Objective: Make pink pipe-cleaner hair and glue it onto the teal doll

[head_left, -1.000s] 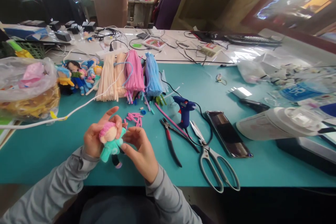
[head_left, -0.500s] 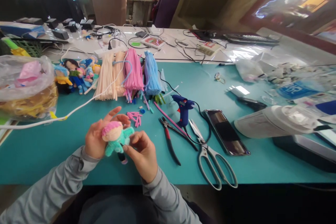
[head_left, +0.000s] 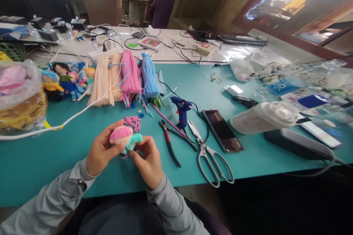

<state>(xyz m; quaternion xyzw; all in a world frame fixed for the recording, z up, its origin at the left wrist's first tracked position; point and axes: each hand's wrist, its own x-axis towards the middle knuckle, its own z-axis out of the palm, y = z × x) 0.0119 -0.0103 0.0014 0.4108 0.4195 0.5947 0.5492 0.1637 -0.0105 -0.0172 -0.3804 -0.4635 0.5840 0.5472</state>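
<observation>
A small doll with pink hair, a peach face and a mint-green body is held between my two hands above the green mat. My left hand grips it from the left, thumb across the front under the head. With thumb and fingers my right hand pinches the mint-green body from the right. The doll's lower part is partly hidden by my fingers. Just behind it lie short pink pieces of fuzzy stem. To the right of my right hand are red-and-black-handled pliers.
A blue glue gun, scissors, a phone and a white cup are on the right. Behind stand bundles of peach, pink and blue fuzzy stems. Finished dolls and a plastic bag are left. A white cable crosses the mat.
The doll has turned and tipped in my hands. My left fingers, spread behind it before, have closed round it with the thumb in front. The camera view has shifted right.
</observation>
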